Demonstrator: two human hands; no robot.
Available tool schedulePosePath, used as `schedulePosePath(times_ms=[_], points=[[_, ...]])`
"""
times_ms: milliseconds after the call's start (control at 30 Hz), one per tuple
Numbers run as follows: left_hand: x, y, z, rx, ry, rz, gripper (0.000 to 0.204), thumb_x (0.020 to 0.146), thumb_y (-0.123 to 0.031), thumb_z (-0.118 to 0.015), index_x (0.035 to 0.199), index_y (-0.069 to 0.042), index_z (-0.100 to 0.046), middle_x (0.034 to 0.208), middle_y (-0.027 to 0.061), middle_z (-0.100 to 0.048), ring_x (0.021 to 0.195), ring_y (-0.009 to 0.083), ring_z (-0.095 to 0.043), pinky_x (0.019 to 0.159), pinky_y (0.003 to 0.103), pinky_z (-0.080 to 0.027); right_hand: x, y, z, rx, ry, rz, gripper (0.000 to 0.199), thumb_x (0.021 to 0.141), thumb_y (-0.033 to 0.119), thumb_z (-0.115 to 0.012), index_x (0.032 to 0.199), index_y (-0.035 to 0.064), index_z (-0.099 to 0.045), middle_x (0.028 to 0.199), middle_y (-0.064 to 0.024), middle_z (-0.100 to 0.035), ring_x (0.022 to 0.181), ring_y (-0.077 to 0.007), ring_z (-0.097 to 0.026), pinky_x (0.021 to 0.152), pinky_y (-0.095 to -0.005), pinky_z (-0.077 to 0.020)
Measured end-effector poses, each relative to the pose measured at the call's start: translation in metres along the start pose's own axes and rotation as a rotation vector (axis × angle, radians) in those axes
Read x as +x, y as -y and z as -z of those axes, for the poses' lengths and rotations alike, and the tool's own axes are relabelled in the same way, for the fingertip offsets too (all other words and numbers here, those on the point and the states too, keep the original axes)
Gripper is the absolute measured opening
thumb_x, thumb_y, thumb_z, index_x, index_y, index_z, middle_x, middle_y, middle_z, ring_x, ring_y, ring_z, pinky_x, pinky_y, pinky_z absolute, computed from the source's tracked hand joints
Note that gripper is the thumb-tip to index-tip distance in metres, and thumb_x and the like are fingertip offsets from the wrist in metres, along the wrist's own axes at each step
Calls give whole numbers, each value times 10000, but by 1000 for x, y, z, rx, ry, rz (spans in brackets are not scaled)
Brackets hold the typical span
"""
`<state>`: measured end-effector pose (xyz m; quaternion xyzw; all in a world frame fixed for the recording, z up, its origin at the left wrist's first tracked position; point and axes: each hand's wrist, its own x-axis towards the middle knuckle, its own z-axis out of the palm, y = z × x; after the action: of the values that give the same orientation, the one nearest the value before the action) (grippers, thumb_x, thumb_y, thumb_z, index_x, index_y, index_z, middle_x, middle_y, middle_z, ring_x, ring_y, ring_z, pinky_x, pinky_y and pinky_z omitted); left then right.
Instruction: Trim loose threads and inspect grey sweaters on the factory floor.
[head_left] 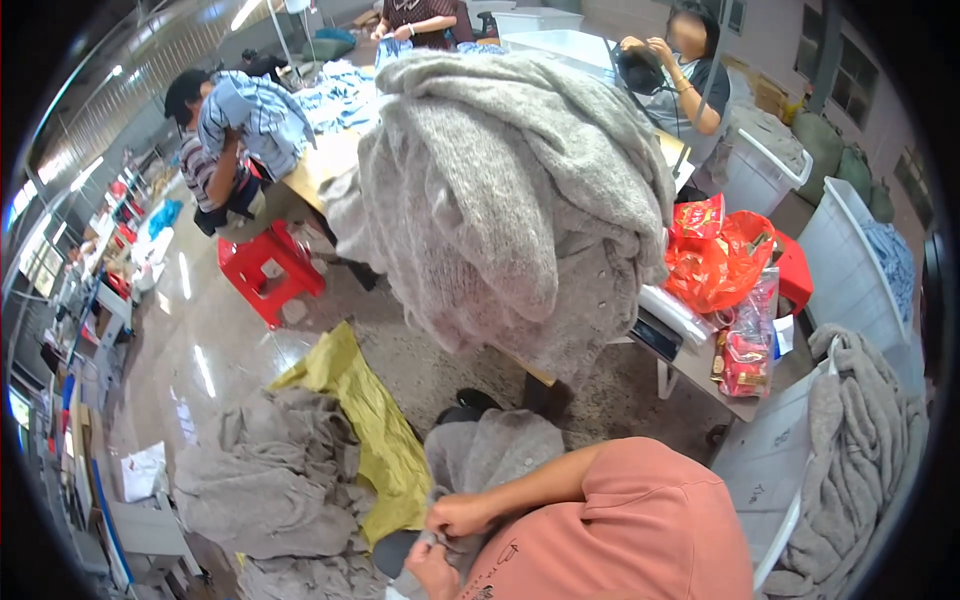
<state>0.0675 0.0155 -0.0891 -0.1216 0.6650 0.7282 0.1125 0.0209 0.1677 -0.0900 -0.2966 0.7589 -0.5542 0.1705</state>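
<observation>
A grey knitted garment (500, 445) lies across my lap at the lower middle. My right hand (460, 514) is closed on the gathered knit near its lower edge. Just below it, my left hand (432, 570) pinches a small bit of the same grey cloth, fingers pressed together. Both hands are close to each other, and the left forearm is mostly hidden. A big heap of grey knitwear (480, 190) is piled on the table ahead. On the floor to the left, more grey knitwear (270, 470) lies next to a yellow woven sack (370, 430).
A red plastic stool (270, 270) stands ahead left. Red bags (715, 255) lie on a small table at right. White bins (850, 240) line the right side; the nearest holds grey knits (850, 440). Several people work around the table beyond the heap.
</observation>
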Motion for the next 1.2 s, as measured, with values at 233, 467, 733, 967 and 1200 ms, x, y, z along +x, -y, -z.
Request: schedulePosePath(times_ms=[233,467,733,967,1200], points=[[1,20,5,54,-66,-96,116,627,122,-464,705,99,-546,646,59,-550,569,104,-494,550,239,-422,3,-13,-1,-19,77,-63,156,590,107,-572,692,-3,-529,660,-168,-538,633,-308,-526,567,-382,-395],[2,0,-2,194,-84,-89,101,626,114,-476,696,87,-544,617,48,-540,532,75,-461,497,221,-382,1,-17,-10,-134,41,-101,188,623,149,-555,702,-19,-529,660,-192,-535,645,-339,-522,579,-400,-394],[6,-3,-9,386,-70,-278,88,637,81,-463,678,77,-541,589,55,-537,521,85,-455,486,244,-383,-6,-10,-11,-52,-94,-178,159,625,116,-550,712,-17,-555,703,-205,-550,660,-349,-526,583,-408,-393],[16,9,-1,840,-151,-648,106,617,21,-448,667,47,-537,584,185,-497,494,277,-473,503,325,-389,9,-37,-27,87,-220,-228,127,609,115,-561,613,-7,-524,550,-145,-504,494,-226,-461,496,-353,-370],[15,13,0,617,-201,-534,116,619,42,-472,688,13,-559,626,141,-554,562,260,-536,541,326,-423,14,-61,-30,475,-48,-395,117,591,79,-608,600,-5,-527,522,-64,-482,515,-107,-423,472,-313,-345]])
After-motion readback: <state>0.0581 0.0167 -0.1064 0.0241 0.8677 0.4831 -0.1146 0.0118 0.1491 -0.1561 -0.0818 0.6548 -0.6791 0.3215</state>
